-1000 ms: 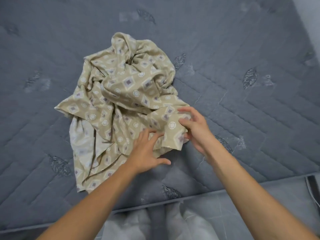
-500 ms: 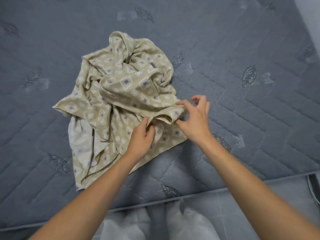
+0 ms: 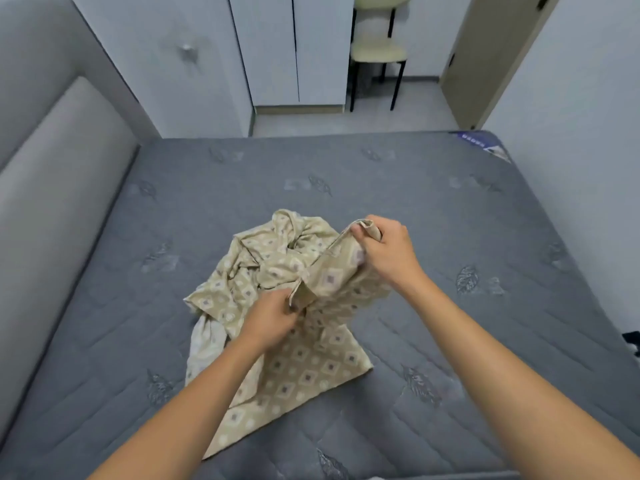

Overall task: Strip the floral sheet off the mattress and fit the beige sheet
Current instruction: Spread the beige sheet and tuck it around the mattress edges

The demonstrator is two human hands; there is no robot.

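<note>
Both hands [image 3: 332,278] on crumpled beige sheet [image 3: 294,368], hem seemingly upward-right.

In the middle of the frame we see the beige sheet [image 3: 298,362] crumpled on the grey mattress [image 3: 450,220]. Our left hand [image 3: 272,318] grips one fold, and our right hand [image 3: 388,251] pinches an edge, lifted higher.
</note>
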